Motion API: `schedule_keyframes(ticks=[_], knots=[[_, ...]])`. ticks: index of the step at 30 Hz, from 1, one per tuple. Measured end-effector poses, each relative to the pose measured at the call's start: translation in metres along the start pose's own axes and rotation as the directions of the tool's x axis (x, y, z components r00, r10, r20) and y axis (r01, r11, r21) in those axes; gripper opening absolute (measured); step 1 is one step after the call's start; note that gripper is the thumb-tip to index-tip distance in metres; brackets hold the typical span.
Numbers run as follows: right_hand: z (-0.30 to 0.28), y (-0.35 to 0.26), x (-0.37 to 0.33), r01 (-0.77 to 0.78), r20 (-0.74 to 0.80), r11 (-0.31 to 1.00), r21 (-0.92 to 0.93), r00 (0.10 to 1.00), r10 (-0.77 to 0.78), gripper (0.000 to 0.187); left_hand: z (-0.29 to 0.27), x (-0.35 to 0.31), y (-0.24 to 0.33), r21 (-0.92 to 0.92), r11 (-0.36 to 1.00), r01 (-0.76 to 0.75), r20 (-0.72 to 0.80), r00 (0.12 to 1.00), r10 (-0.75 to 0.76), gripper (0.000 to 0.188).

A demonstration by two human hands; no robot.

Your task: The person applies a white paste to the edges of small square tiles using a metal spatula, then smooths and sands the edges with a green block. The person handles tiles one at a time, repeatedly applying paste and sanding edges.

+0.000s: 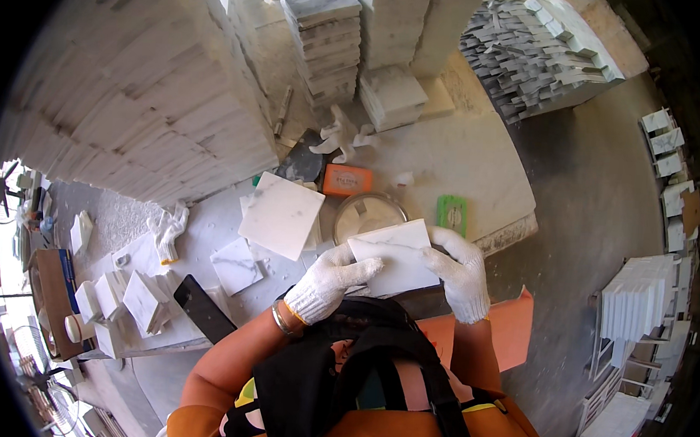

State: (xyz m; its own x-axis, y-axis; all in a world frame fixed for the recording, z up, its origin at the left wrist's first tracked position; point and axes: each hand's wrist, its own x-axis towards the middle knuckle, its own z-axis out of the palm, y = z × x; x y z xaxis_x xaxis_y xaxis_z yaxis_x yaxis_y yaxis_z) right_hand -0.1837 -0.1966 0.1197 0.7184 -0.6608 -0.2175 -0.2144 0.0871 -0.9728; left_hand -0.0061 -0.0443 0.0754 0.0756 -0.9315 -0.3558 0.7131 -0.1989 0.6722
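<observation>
A white marble tile [396, 257] with grey veins is held close to my body, over the front edge of the work surface. My left hand [326, 283], in a white knit glove, grips its left edge with the thumb on the face. On the right edge, my right hand [460, 273], gloved the same way, closes with its thumb on top as well. Just beyond lies a round metal-rimmed dish [369, 213], partly covered by the tile. Another white square tile [282, 215] rests to the left, on top of other pieces.
An orange box [347, 181] and a green block [451, 215] sit beyond the tile. Tall tile stacks [319, 40] rise at the back. A dark phone-like slab [204, 309], small tile stacks [146, 302] and a loose glove [169, 231] lie left. Tile racks [642, 296] stand far right.
</observation>
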Motion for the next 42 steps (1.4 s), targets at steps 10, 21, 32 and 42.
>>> schedule_keyframes(ticks=[10,21,32,42], knots=[[-0.001,0.054,0.004,0.087,-0.148,0.907,-0.413,0.976,-0.162,0.027,-0.042,0.013,-0.04,-0.151,0.986,0.069,-0.126,0.988,-0.088,0.041],[0.024,0.089,0.014,0.033,-0.107,0.655,-0.755,0.979,-0.173,0.03,-0.055,0.011,-0.048,-0.16,0.987,0.028,-0.187,0.981,-0.058,0.029],[0.01,0.105,0.029,0.066,-0.087,0.644,-0.762,0.975,-0.203,0.02,-0.068,0.016,-0.057,-0.195,0.981,-0.004,-0.158,0.987,-0.027,0.03],[-0.005,0.09,0.036,-0.058,-0.177,0.841,-0.538,0.983,-0.046,0.019,-0.085,0.016,-0.067,-0.167,0.985,0.031,-0.271,0.96,-0.076,0.026]])
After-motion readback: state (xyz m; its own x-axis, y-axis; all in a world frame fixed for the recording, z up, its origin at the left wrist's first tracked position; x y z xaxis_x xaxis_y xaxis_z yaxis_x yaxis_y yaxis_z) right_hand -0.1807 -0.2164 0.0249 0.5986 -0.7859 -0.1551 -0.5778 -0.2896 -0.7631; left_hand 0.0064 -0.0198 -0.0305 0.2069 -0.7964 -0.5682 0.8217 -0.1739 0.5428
